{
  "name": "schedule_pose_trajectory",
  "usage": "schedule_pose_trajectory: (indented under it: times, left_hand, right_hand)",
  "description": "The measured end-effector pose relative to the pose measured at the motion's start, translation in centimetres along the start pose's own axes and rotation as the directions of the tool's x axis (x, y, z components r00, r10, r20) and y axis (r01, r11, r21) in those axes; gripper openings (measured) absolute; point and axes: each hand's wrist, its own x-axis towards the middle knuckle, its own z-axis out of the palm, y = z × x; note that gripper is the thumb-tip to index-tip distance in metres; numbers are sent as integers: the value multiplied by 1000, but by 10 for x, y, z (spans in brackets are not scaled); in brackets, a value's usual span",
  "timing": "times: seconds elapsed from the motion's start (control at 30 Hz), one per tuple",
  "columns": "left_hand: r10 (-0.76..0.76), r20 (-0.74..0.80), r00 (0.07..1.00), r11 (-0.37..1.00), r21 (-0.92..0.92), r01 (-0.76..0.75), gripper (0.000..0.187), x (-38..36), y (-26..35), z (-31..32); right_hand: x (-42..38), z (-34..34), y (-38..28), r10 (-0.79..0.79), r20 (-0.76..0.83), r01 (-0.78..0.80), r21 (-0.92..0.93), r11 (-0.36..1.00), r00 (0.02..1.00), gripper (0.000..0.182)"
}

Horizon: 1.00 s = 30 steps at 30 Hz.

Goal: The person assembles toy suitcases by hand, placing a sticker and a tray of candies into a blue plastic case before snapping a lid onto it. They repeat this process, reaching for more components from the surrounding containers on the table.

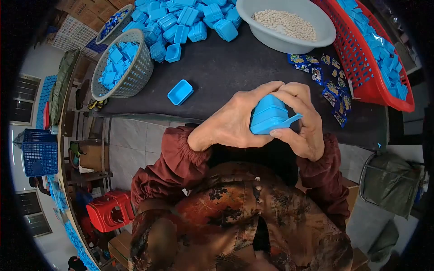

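Note:
Near the table's front edge, a small blue plastic box [269,116] is held between both hands, in front of my chest. My left hand [235,119] wraps round its left side, with the fingers behind it. On the other side, my right hand [304,118] curls over the box, its thumb at the lower right corner. A flat blue piece [290,121] sticks out there beside the right thumb. To the left, an open blue box [181,92] lies on the dark table [217,74]. The inside of the held box is hidden.
Several blue boxes [187,18] are heaped at the back. A basin [312,43] of pale pellets stands right of them, near printed packets [332,92]. Blue pieces fill a grey basket [142,63] at left and a red basket [352,58] at right.

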Motion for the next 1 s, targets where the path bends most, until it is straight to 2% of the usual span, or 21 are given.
schedule_pose_trajectory:
  times: [0.1,0.13,0.17,0.2,0.23,0.3,0.33,0.4,0.43,0.5,0.53,0.57,0.6,0.63,0.67,0.7,0.73,0.77,0.83,0.93,1.0]
  left_hand:
    - [-65,54,996,989,133,57,59,-3,8,0]
    - [-65,63,996,990,129,57,59,-5,5,3]
    - [-16,-24,1000,979,203,20,57,-7,-1,7]
    - [39,-108,993,961,275,-7,54,-9,-6,12]
    - [36,-102,994,964,264,-8,54,-9,-8,17]
    - [229,-136,964,904,396,-159,55,-8,-12,28]
    - [225,-129,966,908,387,-160,55,-9,-15,34]
    - [230,-145,962,868,477,-136,62,-15,-17,44]
    - [229,-140,963,873,467,-139,62,-20,-14,46]
    - [116,-36,993,791,608,-71,72,-31,-4,48]
    - [114,-36,993,797,600,-70,72,-33,0,50]
    - [119,-9,993,741,667,-83,74,-35,5,51]
    - [123,20,992,677,730,-99,77,-34,8,52]
    - [123,21,992,680,726,-100,77,-33,9,52]
    - [147,31,989,644,755,-120,63,-31,11,52]
    - [175,43,984,605,784,-142,51,-29,11,52]
    - [177,43,983,607,781,-144,51,-29,10,53]
    - [173,40,984,602,786,-138,48,-29,9,54]
    - [166,36,986,601,788,-129,46,-29,7,56]
    - [143,37,989,610,783,-117,48,-28,5,57]
    - [56,-6,998,749,661,-38,52,-22,4,52]
  right_hand:
    - [-4,-2,3,20,-9,-21,-125,992,1000,54]
    - [-9,3,12,0,-192,2,11,1000,981,56]
    - [-14,5,19,4,-367,50,136,989,930,60]
    - [-11,20,14,149,-525,57,356,933,838,65]
    - [-12,28,19,265,-525,47,507,861,809,61]
    - [-6,42,17,518,-449,4,758,653,728,53]
    - [-7,43,18,524,-456,2,756,655,719,53]
    - [-8,43,21,480,-311,32,863,504,820,52]
    - [-10,43,18,486,-317,31,860,509,814,52]
    - [-12,43,3,632,-228,-112,886,450,741,51]
    - [-13,43,0,621,-230,-111,881,460,749,50]
    - [-14,40,-2,629,-228,-119,880,460,743,50]
    - [-14,37,-2,588,-235,-174,814,554,774,47]
    - [-14,34,-2,543,-236,-218,735,642,806,44]
    - [-12,31,-5,547,-236,-221,734,642,803,44]
    - [-9,27,-8,582,-220,-321,659,680,783,38]
    - [-7,25,-9,618,-207,-417,574,704,758,32]
    - [-7,23,-6,620,-207,-421,571,705,757,32]
    - [-9,23,3,500,-229,-438,273,857,835,23]
    - [-10,25,10,475,-244,-424,235,875,845,19]
    - [-4,22,18,492,-227,-444,230,866,840,21]
